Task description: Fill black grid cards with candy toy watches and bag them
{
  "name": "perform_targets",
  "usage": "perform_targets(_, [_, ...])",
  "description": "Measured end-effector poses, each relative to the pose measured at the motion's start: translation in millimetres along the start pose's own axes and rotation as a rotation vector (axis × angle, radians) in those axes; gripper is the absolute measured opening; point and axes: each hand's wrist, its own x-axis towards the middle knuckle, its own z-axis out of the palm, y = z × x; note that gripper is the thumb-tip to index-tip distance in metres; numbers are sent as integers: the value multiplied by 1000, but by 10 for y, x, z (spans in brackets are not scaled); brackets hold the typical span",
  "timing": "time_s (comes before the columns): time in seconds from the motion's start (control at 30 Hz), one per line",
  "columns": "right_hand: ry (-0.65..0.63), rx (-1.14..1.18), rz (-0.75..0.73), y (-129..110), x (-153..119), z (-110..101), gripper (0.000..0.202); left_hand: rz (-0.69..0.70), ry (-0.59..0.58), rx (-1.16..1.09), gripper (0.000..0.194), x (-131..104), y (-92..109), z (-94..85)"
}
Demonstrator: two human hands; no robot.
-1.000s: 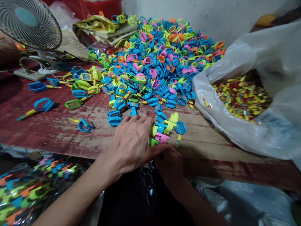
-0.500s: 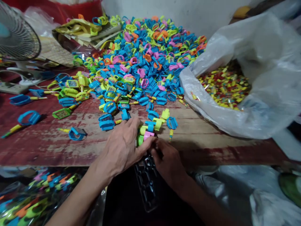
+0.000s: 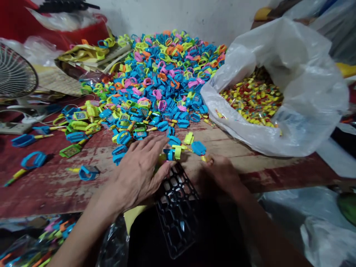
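My right hand (image 3: 224,172) pinches the yellow tube of a blue toy watch (image 3: 198,148) at the table's front. Left of it, my left hand (image 3: 141,168) lies with outstretched fingers and thumb apart over a small cluster of toy watches, which it partly hides. A lime watch (image 3: 177,152) shows beyond its thumb. Below that thumb, a black plastic tray (image 3: 178,218) with rows of compartments slants over the table edge towards my lap. Just beyond my hands lie another blue watch (image 3: 174,141) and a lime one (image 3: 188,138).
A large heap of colourful toy watches (image 3: 155,81) covers the back of the table. To the right stands a white plastic bag (image 3: 306,126) holding small yellow and red tubes (image 3: 256,100). A fan (image 3: 16,72) is at left. More coloured pieces (image 3: 52,231) lie below the table edge.
My right hand has moved right, away from the left hand and tray, to the blue watch's tube. More of the black tray shows. The view has shifted slightly.
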Motion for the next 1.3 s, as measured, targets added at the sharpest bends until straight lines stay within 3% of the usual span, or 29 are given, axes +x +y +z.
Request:
perform_targets(0.13, [-17,334,11,-61,-207,-87,20,-21,-146,-146,48,79,0,4])
perform_targets(0.27, [-72,691,-71,-324,-371,-17,25,-56,-118,-152,49,68,7,59])
perform_targets(0.37, [-60,787,-123,-472,-375,75,19,-68,-112,-141,48,44,19,81])
perform_targets(0.53, [-23,709,-204,-524,-358,185,18,-105,-153,-99,44,43,25,92])
perform_targets(0.7, [145,521,-386,-561,-371,249,8,-77,-139,-119,45,20,5,87])
perform_targets(0.83, [200,453,-408,-625,-391,297,11,0,-98,-100,62,15,-19,130])
perform_targets(0.93, [230,404,-396,-667,-393,315,14,3,-84,-39,61,26,-23,179])
perform_targets(1.2, [209,417,-553,-570,-361,412,16,-87,-103,-78,45,62,18,181])
perform_targets(1.3, [128,313,-495,-528,-403,432,20,-111,-142,-132,45,58,81,101])
